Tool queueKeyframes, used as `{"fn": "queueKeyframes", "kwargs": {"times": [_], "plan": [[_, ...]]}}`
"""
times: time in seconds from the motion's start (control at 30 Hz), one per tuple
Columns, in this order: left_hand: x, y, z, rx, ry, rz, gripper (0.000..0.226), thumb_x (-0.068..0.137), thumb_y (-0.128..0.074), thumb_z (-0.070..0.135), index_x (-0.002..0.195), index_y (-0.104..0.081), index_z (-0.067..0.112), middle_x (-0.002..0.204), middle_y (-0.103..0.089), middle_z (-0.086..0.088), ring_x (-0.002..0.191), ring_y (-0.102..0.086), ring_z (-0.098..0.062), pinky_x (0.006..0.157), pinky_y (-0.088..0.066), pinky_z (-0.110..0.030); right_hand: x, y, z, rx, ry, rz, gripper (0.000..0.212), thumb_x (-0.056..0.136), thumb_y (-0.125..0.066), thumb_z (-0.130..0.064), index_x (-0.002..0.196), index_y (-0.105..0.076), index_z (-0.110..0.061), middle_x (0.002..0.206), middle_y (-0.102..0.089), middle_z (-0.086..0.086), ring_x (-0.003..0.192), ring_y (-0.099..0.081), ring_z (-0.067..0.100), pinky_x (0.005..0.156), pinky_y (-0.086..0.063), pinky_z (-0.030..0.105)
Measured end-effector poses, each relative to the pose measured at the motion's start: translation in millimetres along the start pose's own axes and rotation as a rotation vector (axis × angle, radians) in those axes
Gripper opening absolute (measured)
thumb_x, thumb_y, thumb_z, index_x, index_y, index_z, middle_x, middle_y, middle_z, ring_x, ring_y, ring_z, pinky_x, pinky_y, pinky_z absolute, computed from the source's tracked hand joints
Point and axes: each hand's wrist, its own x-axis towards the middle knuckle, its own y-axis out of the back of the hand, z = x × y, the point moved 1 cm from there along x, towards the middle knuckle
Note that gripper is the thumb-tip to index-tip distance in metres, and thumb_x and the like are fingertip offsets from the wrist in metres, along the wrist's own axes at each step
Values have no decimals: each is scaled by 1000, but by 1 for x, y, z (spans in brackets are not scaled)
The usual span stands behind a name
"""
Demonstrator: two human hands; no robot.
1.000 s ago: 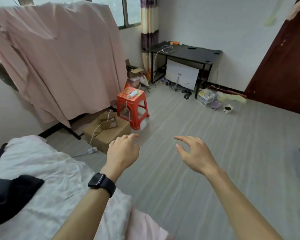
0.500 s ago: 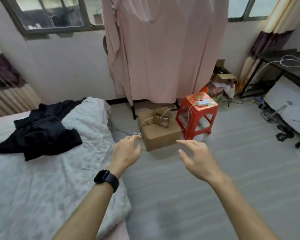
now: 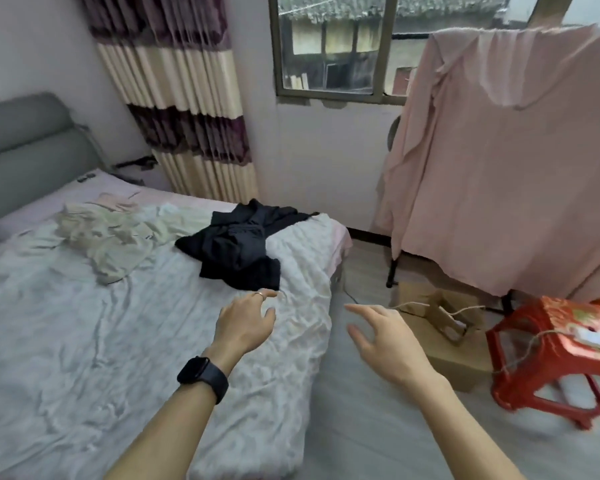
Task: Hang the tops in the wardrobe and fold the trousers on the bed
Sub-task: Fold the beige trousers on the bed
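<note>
1. Head view, against the earlier frames: the view has swung left. The desk and door are gone from sight, and the bed (image 3: 84, 341) now fills the left half, with its grey headboard (image 3: 25, 147) and a striped curtain (image 3: 184, 109) in sight.
2. The dark heap of clothes (image 3: 238, 247), at the left edge a moment ago, now lies near the middle, on the bed's far right part, close to its edge.
3. A pale crumpled garment (image 3: 108, 237) lies left of the dark heap, nearer the headboard.
4. The left hand (image 3: 245, 322) hovers over the sheet just short of the dark heap, fingers loosely spread and holding nothing; a black watch (image 3: 203, 379) sits on the wrist.
5. The right hand (image 3: 385, 337) is out over the floor beside the bed, fingers wide and empty.
6. A pink cloth (image 3: 506, 168) hangs over a rack on the right; below it stand a cardboard box (image 3: 440, 327) and a red stool (image 3: 555, 355).
</note>
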Motion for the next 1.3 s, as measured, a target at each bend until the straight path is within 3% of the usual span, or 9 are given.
{"fn": "queueKeyframes", "kwargs": {"times": [0.33, 0.5, 0.63, 0.73, 0.97, 1.1, 1.3], "plan": [[152, 25, -102, -51, 223, 91, 40, 100, -44, 35, 139, -52, 35, 134, -58, 6, 116, -59, -18, 93, -47, -37, 220, -61, -37, -57, 190, -185, 43, 103, -47, -47, 146, -46, -42, 140, -54, -14, 132, -43, 16, 106, -40, 32], [212, 30, -138, -47, 307, 97, 41, 99, -44, 33, 139, -53, 34, 124, -64, 7, 109, -61, -16, 90, -48, -34, 317, -88, -47, -54, 235, -279, 44, 102, -50, -46, 146, -45, -44, 144, -52, -14, 135, -43, 14, 108, -37, 31], [245, 22, -166, -57, 373, 84, 41, 99, -45, 33, 138, -54, 34, 132, -61, 9, 117, -59, -16, 96, -47, -34, 377, -121, -41, -66, 254, -382, 45, 102, -50, -46, 147, -44, -43, 145, -50, -13, 137, -41, 14, 107, -38, 30], [277, 15, -195, -53, 457, 92, 41, 99, -45, 34, 140, -53, 35, 139, -57, 10, 119, -58, -18, 97, -46, -35, 435, -158, -47, -124, 320, -488, 46, 103, -46, -47, 149, -40, -43, 146, -48, -17, 136, -40, 11, 102, -36, 24], [356, 14, -276, -43, 748, 80, 40, 100, -44, 32, 140, -50, 33, 140, -55, 5, 120, -57, -19, 95, -48, -36, 577, -261, -108, -142, 572, -710, 47, 103, -47, -44, 150, -40, -40, 151, -43, -17, 140, -36, 14, 108, -37, 26], [375, 8, -322, -20, 882, 5, 42, 100, -44, 30, 142, -49, 32, 144, -52, 4, 124, -55, -20, 100, -46, -36, 623, -330, -140, -137, 708, -835, 49, 103, -48, -42, 151, -41, -36, 152, -43, -15, 138, -38, 17, 107, -38, 26], [386, -32, -402, -9, 1018, -88, 44, 102, -42, 30, 146, -46, 30, 148, -47, 5, 133, -46, -19, 108, -39, -36, 651, -461, -162, -223, 768, -974, 51, 103, -46, -37, 153, -36, -34, 159, -33, -5, 141, -33, 25, 107, -43, 35]]}}
